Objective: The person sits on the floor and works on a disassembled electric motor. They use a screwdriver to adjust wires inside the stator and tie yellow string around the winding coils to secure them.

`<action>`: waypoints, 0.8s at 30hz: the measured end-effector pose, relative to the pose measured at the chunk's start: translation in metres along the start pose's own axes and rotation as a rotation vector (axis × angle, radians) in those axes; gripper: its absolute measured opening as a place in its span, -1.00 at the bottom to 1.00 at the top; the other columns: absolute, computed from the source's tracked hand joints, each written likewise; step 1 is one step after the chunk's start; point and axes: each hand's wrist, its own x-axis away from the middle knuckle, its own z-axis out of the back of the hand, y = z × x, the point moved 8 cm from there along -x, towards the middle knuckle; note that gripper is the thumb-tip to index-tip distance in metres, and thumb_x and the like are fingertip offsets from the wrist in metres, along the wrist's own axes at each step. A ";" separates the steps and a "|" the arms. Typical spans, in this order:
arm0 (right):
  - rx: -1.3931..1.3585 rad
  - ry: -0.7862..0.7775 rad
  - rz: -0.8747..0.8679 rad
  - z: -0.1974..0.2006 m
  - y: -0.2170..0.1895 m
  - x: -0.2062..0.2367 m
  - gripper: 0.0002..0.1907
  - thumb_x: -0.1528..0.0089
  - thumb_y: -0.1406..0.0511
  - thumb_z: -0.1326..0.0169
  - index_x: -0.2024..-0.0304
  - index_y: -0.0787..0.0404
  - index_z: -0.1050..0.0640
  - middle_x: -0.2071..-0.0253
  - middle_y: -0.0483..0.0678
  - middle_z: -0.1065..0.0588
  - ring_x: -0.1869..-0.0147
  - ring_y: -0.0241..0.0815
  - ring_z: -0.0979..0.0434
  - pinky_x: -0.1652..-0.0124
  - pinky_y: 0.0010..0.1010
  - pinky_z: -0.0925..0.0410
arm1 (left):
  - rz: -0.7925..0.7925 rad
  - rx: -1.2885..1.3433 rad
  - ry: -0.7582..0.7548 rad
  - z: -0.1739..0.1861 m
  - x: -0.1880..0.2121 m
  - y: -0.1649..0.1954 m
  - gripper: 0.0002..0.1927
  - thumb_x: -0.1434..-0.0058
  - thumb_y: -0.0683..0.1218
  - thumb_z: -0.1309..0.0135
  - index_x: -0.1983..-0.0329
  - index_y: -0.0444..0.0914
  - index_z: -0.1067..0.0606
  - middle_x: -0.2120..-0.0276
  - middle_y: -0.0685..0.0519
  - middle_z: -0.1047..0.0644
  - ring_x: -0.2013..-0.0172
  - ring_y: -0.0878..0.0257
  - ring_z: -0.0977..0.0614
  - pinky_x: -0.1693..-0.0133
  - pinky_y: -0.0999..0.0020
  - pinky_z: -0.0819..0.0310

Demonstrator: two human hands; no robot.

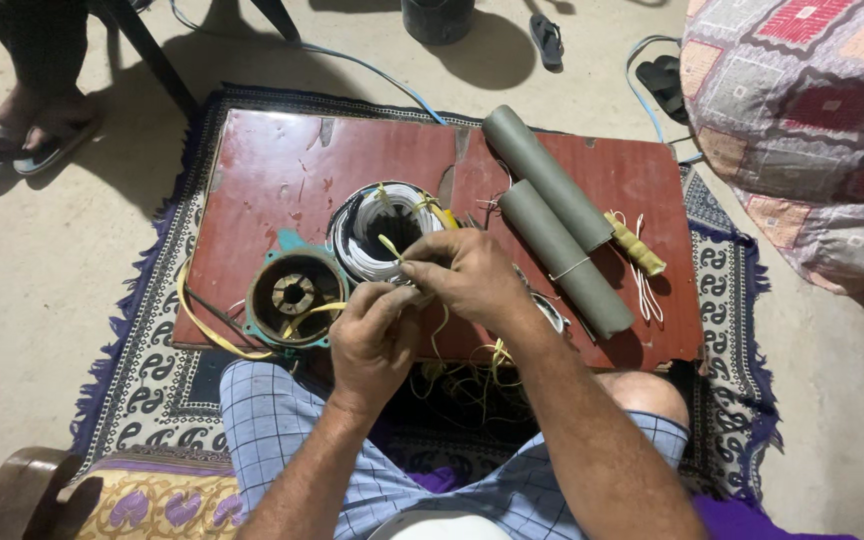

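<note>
Both hands meet over the near edge of the red board, fingers pinched almost shut. His right hand is curled with knuckles up, thumb and forefinger nipping a thin yellow tie string where it crosses the rim of the wound stator coil. His left hand sits just below and against the right one, fingers folded narrow around the same string's lower run; how much of it lies inside the fist I cannot tell. Both forearms come up from his lap, the right one slanting in from the lower right, the left one rising more steeply from the checked shorts.

That coil is a ring of white windings lying flat on the board, its open bore facing up, close to the board's middle. Just left of it, touching or nearly so, lies a teal motor end cover, also face up. Two grey rolled sheets lie side by side right of the hands, their long axes running from upper left to lower right. The board rests on a patterned mat spread on the floor.
</note>
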 end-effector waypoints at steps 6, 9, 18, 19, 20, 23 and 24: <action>-0.168 -0.098 0.071 -0.006 0.010 -0.001 -0.78 -0.20 0.33 -0.25 0.13 0.32 -0.68 0.31 -0.06 -0.66 0.26 -0.36 -0.63 0.24 -0.47 -0.51 | 0.191 0.143 0.040 -0.006 0.008 -0.016 -0.82 -0.28 -0.20 -0.23 0.08 -0.29 -0.54 0.29 0.03 -0.63 0.34 0.32 -0.68 0.28 0.44 -0.56; -0.197 -0.112 0.065 -0.007 0.018 0.002 -0.79 -0.19 0.34 -0.25 0.16 0.34 -0.69 0.33 -0.08 -0.66 0.27 -0.35 -0.63 0.24 -0.46 -0.51 | 0.409 0.306 -0.018 -0.021 0.018 -0.033 -0.83 -0.33 -0.14 -0.15 0.08 -0.31 -0.54 0.31 0.07 -0.66 0.34 0.39 -0.69 0.30 0.49 -0.58; -0.364 -0.088 0.152 -0.014 0.020 0.026 -0.85 -0.23 0.34 -0.27 0.27 0.36 -0.66 0.34 -0.14 -0.49 0.29 -0.37 -0.48 0.29 -0.46 -0.40 | 0.776 0.947 -0.152 -0.065 0.046 -0.057 -0.83 -0.40 -0.14 -0.01 0.13 -0.35 -0.55 0.44 0.15 -0.53 0.51 0.44 -0.48 0.50 0.54 -0.32; -0.344 -0.043 0.152 -0.010 0.022 0.028 -0.84 -0.23 0.33 -0.26 0.27 0.34 -0.67 0.31 -0.13 -0.52 0.27 -0.37 -0.50 0.28 -0.46 -0.42 | 0.779 0.922 -0.142 -0.064 0.047 -0.055 -0.84 -0.39 -0.16 -0.02 0.17 -0.36 -0.55 0.47 0.15 -0.50 0.53 0.44 -0.44 0.51 0.53 -0.29; -0.324 0.004 0.150 -0.007 0.025 0.030 -0.84 -0.23 0.32 -0.25 0.26 0.33 -0.67 0.29 -0.13 -0.54 0.25 -0.36 -0.53 0.26 -0.46 -0.43 | 0.783 0.897 -0.134 -0.063 0.048 -0.051 -0.85 -0.39 -0.18 -0.03 0.22 -0.37 -0.55 0.51 0.16 -0.47 0.55 0.44 -0.41 0.53 0.51 -0.25; -0.273 0.297 0.062 0.015 0.044 0.036 -0.81 -0.23 0.26 -0.22 0.22 0.27 -0.66 0.29 -0.11 -0.61 0.23 -0.33 -0.58 0.23 -0.45 -0.46 | 0.510 0.467 -0.222 -0.045 0.042 -0.020 -0.87 -0.26 -0.22 -0.09 0.39 -0.36 -0.56 0.58 0.14 -0.45 0.54 0.42 -0.42 0.51 0.46 -0.29; -0.260 0.408 0.014 0.021 0.053 0.040 -0.80 -0.24 0.24 -0.22 0.21 0.25 -0.65 0.31 -0.11 -0.64 0.23 -0.32 -0.59 0.22 -0.44 -0.46 | 0.469 0.466 -0.211 -0.038 0.041 -0.012 -0.87 -0.26 -0.22 -0.09 0.40 -0.36 -0.55 0.58 0.13 -0.45 0.55 0.41 -0.43 0.51 0.45 -0.30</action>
